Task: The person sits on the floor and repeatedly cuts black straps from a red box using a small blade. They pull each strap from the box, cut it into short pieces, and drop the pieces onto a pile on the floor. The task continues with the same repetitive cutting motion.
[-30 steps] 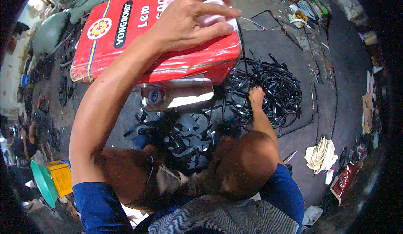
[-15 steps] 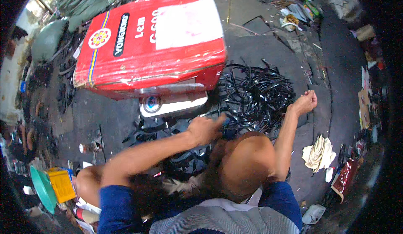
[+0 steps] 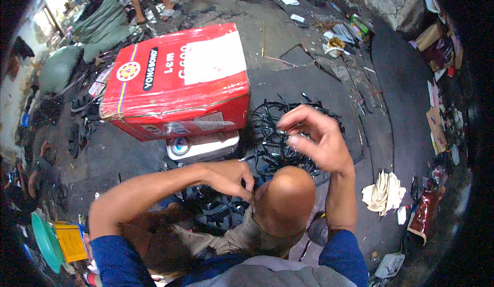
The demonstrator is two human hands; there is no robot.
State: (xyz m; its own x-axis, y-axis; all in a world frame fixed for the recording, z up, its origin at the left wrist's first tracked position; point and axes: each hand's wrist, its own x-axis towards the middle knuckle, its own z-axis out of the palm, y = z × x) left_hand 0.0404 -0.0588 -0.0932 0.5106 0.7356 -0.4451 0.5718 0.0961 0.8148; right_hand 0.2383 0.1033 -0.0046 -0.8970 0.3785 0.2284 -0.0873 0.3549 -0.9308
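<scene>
Fingers of the right hand, now shifted inward over the black strips right of centre, curve apart from the thumb, strips seemingly within reach; whether the left hand pinches anything, I cannot tell.

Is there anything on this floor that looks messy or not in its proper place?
Yes. Black strips lie in a loose tangle beside the red box, partly hidden by the right hand, not neatly bundled. Farther right, a cream cloth lies crumpled on the floor. Litter lies scattered farther off.
</scene>
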